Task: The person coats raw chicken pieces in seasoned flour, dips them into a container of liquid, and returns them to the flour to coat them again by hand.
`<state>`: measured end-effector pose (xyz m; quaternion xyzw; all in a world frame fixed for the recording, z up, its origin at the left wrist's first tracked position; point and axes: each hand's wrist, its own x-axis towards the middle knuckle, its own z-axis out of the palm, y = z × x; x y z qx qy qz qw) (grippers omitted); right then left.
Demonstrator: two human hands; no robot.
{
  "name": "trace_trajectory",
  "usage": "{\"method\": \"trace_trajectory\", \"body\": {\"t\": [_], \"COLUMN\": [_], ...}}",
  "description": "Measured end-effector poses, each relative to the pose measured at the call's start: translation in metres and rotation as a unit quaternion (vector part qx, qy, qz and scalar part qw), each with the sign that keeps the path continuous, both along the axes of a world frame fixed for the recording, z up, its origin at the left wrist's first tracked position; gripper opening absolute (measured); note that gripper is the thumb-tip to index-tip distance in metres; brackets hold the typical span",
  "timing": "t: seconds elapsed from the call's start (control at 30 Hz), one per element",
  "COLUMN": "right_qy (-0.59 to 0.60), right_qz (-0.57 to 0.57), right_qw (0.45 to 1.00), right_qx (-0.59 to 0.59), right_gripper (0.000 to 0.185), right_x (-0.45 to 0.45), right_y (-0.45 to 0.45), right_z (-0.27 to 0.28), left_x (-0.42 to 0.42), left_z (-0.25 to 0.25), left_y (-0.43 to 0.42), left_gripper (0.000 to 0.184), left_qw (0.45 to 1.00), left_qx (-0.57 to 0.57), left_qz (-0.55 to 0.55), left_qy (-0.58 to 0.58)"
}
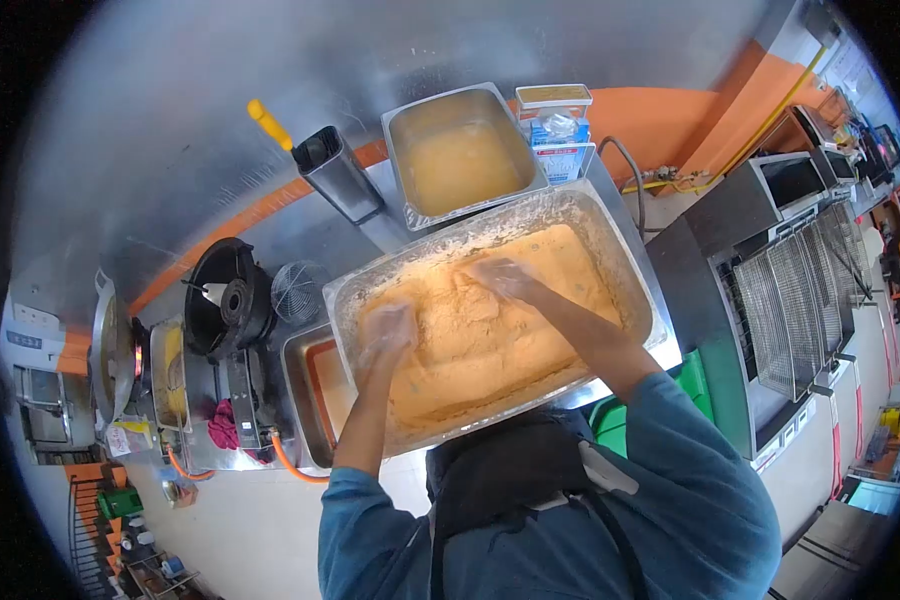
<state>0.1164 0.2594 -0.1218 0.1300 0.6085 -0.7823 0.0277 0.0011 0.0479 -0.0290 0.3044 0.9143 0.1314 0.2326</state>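
A deep metal pan (633, 262) full of orange-tinted breading flour (570, 262) lies in front of me. My left hand (390, 326) is at the pan's left part, touching the flour; it is whitish and blurred, and its fingers are not clear. Near the far middle of the pan, my right hand (505, 279) rests on the flour with fingers stretched toward the left. Between both hands the flour is heaped into a rough, lumpy mound (457, 318). Whether pieces of food lie inside the mound is hidden.
Behind the pan stands a metal container of cloudy yellowish liquid (467, 160). To its left are a metal holder (338, 178), a wire strainer (297, 292) and a black burner (232, 295). Fryer baskets (795, 300) sit at the right. A green bin (692, 392) is below the counter.
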Motion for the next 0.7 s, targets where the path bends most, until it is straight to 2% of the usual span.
{"method": "trace_trajectory", "body": {"t": [0.03,0.1,0.17,0.27,0.33,0.37,0.43,0.5,0.57,0.67,0.7], "right_qy": [-0.008,-0.022,-0.037,0.002,0.089,0.133,0.075,0.019,-0.036,0.028,-0.023], "right_qz": [-0.003,-0.013,-0.029,-0.068,-0.039,-0.022,0.019,0.058,0.092,-0.013,-0.022], "right_qw": [0.999,0.995,0.987,0.995,0.995,0.991,0.996,0.994,0.987,0.995,0.996], "right_qx": [0.031,0.092,0.154,0.070,0.036,0.019,0.052,0.089,0.126,-0.100,-0.089], "right_gripper": [0.039,0.040,0.042,0.039,0.039,0.038,0.040,0.041,0.043,0.047,0.048], "right_x": [0.005,0.018,0.030,0.024,0.053,0.063,0.064,0.068,0.068,0.046,0.049], "right_y": [-0.008,-0.027,-0.039,-0.034,-0.013,-0.007,-0.017,-0.029,-0.038,-0.061,-0.059], "right_z": [0.015,0.050,0.072,0.045,0.058,0.064,0.060,0.056,0.051,0.042,0.057], "left_x": [0.000,0.007,0.044,0.025,0.011,0.011,0.017,0.031,0.075,0.085,0.083], "left_z": [-0.014,-0.028,0.017,-0.030,-0.041,-0.041,-0.035,-0.026,0.008,0.020,0.019], "left_y": [-0.005,-0.011,0.004,-0.004,-0.022,-0.031,-0.048,-0.047,-0.021,-0.004,-0.005], "left_gripper": [0.053,0.055,0.057,0.052,0.049,0.047,0.042,0.040,0.041,0.049,0.050], "left_qw": [0.999,0.998,0.995,0.954,0.919,0.926,0.957,0.960,0.912,0.811,0.784], "left_qx": [-0.032,-0.023,0.060,0.167,0.230,0.222,0.161,0.153,0.236,0.304,0.323], "left_qz": [0.023,0.056,0.073,0.173,0.187,0.173,0.131,0.140,0.211,0.294,0.304], "left_qy": [0.022,0.024,-0.017,-0.180,-0.259,-0.253,-0.200,-0.190,-0.262,-0.404,-0.434]}}
